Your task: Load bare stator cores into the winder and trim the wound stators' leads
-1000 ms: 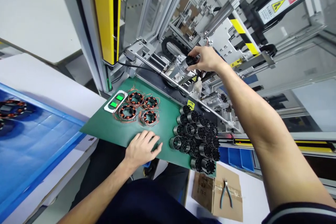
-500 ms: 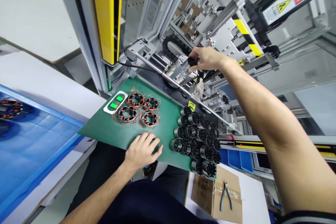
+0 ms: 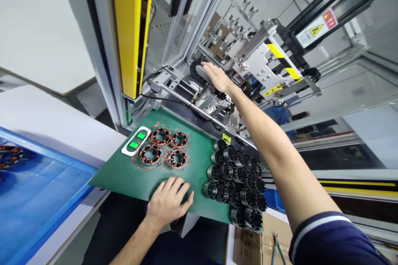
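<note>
My right hand [image 3: 217,77] reaches deep into the machine, fingers stretched out flat over a grey bar beside the round metal fixture [image 3: 209,100]; nothing shows in it. My left hand [image 3: 169,201] lies flat, fingers spread, on the green mat [image 3: 124,172] near its front edge. Behind that hand sit several copper-wound stators [image 3: 164,147]. A cluster of several black bare stator cores [image 3: 238,184] lies to its right.
A two-button green switch box [image 3: 137,140] sits at the mat's back left. A yellow light-curtain post [image 3: 130,29] stands left of the machine opening. A blue tray [image 3: 34,198] lies at far left. Pliers [image 3: 276,250] rest on cardboard [image 3: 248,248] at lower right.
My right hand has let go of the dark part on the round fixture and moved further back and left, opening flat. The view tilted up. My left hand stayed put.
</note>
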Demonstrator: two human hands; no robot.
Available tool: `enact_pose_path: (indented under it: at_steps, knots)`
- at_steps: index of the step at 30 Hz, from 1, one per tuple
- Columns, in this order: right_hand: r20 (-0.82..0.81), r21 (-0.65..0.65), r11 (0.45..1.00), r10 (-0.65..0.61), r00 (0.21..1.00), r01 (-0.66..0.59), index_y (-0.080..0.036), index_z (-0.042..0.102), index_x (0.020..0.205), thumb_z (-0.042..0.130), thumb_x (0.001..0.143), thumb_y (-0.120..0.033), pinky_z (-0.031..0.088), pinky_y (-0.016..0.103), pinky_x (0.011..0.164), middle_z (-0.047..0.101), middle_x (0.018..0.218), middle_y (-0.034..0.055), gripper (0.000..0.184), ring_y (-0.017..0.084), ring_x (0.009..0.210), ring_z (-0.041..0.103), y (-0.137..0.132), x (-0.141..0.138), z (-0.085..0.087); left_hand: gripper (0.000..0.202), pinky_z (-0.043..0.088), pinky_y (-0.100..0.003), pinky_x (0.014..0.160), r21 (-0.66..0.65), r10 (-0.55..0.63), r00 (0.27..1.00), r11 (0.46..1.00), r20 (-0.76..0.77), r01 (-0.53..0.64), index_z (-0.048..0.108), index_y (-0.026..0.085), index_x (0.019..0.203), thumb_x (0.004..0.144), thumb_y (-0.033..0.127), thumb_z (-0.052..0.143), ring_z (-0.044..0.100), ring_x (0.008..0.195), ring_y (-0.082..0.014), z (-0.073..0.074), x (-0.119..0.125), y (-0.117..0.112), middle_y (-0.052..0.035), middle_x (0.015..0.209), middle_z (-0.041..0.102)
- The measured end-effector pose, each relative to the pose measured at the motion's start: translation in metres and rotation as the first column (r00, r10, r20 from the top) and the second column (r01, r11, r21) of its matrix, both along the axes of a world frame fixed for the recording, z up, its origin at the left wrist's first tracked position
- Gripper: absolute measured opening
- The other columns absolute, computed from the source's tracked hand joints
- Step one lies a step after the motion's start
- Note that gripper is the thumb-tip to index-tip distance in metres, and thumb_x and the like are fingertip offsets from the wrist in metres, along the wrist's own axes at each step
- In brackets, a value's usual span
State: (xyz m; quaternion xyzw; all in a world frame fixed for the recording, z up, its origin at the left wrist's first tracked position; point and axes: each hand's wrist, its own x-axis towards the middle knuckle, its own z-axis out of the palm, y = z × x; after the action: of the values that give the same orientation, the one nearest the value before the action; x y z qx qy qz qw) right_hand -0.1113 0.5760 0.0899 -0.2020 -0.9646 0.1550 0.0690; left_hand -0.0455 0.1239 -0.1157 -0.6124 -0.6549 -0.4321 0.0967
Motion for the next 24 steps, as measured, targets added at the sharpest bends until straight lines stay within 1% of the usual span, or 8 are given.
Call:
enact_pose_path:
  at_steps: [2, 4, 9, 12, 15, 18, 21, 24]
  knots:
    - [-0.119, 0.023, 0.999, 0.045, 0.992, -0.042, -0.019, 0.052, 0.171, 0.014, 0.111, -0.090, 0.021, 0.068, 0.143, 0.056, 0.175, 0.0098, 0.100, 0.035, 0.167, 0.046, 0.008, 0.001, 0.003, 0.007, 0.047, -0.038, 0.082, 0.003, -0.005, 1.000, 1.000, -0.003, 0.005, 0.075, 0.023, 0.100, 0.103, 0.029, 0.072, 0.069, 0.085, -0.0213, -0.001, 0.001, -0.001, -0.0020, 0.092, 0.080]
    - [-0.183, 0.023, 1.000, 0.025, 0.983, -0.021, -0.021, 0.054, 0.170, 0.012, 0.109, -0.094, 0.025, 0.063, 0.143, 0.056, 0.174, 0.0090, 0.104, 0.034, 0.167, 0.048, 0.012, 0.002, -0.001, 0.007, 0.047, -0.038, 0.083, 0.003, -0.015, 1.000, 1.000, -0.005, 0.015, 0.075, 0.024, 0.100, 0.103, 0.029, 0.072, 0.069, 0.086, -0.0214, -0.003, 0.001, -0.001, -0.0015, 0.092, 0.080]
    - [-0.105, -0.011, 0.998, -0.061, 0.993, 0.061, -0.022, 0.073, 0.149, 0.016, 0.102, -0.101, 0.039, 0.055, 0.138, 0.072, 0.157, 0.0124, 0.109, 0.034, 0.151, 0.063, -0.006, -0.001, -0.030, 0.009, 0.044, -0.039, 0.080, -0.017, -0.031, 0.999, 0.999, -0.034, 0.030, 0.076, 0.025, 0.098, 0.105, 0.028, 0.070, 0.066, 0.084, -0.0213, -0.006, -0.003, -0.003, -0.0007, 0.091, 0.079]
    - [-0.270, 0.018, 0.999, -0.021, 0.963, 0.027, -0.024, 0.078, 0.138, 0.015, 0.105, -0.098, 0.048, 0.050, 0.129, 0.079, 0.139, 0.0104, 0.102, 0.029, 0.131, 0.072, -0.023, 0.012, -0.014, 0.007, 0.045, -0.039, 0.081, -0.048, -0.042, 0.997, 0.998, -0.061, 0.039, 0.076, 0.025, 0.097, 0.103, 0.026, 0.073, 0.066, 0.086, -0.0205, -0.007, -0.010, -0.004, -0.0006, 0.092, 0.078]
    - [-0.442, -0.061, 0.998, -0.053, 0.896, 0.029, -0.023, 0.078, 0.137, 0.024, 0.110, -0.092, 0.059, 0.044, 0.114, 0.082, 0.117, 0.0073, 0.091, 0.024, 0.107, 0.076, -0.033, 0.063, 0.022, 0.006, 0.047, -0.038, 0.082, -0.050, -0.043, 0.996, 0.998, -0.084, 0.039, 0.077, 0.025, 0.098, 0.103, 0.026, 0.074, 0.067, 0.086, -0.0198, -0.009, -0.014, -0.004, -0.0003, 0.092, 0.077]
    - [-0.505, -0.148, 0.980, -0.191, 0.842, 0.133, -0.026, 0.078, 0.138, 0.032, 0.111, -0.089, 0.062, 0.042, 0.106, 0.081, 0.108, 0.0051, 0.083, 0.022, 0.096, 0.076, -0.026, 0.145, 0.047, 0.006, 0.047, -0.039, 0.082, -0.057, -0.038, 0.991, 0.998, -0.126, 0.030, 0.077, 0.025, 0.099, 0.104, 0.026, 0.074, 0.066, 0.085, -0.0201, -0.010, -0.015, -0.005, 0.0000, 0.091, 0.077]
    - [-0.402, -0.209, 0.934, -0.353, 0.845, 0.291, -0.026, 0.075, 0.145, 0.030, 0.109, -0.091, 0.063, 0.045, 0.105, 0.081, 0.113, 0.0069, 0.086, 0.023, 0.096, 0.077, -0.003, 0.223, 0.039, 0.004, 0.046, -0.040, 0.080, -0.062, -0.038, 0.985, 0.998, -0.171, 0.027, 0.077, 0.026, 0.099, 0.102, 0.026, 0.074, 0.066, 0.083, -0.0206, -0.010, -0.017, -0.006, 0.0007, 0.089, 0.076]
    - [-0.180, -0.156, 0.841, -0.540, 0.822, 0.518, -0.028, 0.074, 0.148, 0.026, 0.109, -0.089, 0.058, 0.052, 0.116, 0.082, 0.125, 0.0094, 0.087, 0.028, 0.113, 0.077, 0.017, 0.269, 0.004, 0.003, 0.045, -0.041, 0.077, -0.070, -0.048, 0.982, 0.997, -0.185, 0.036, 0.076, 0.027, 0.099, 0.100, 0.024, 0.074, 0.066, 0.081, -0.0210, -0.010, -0.021, -0.007, 0.0009, 0.088, 0.076]
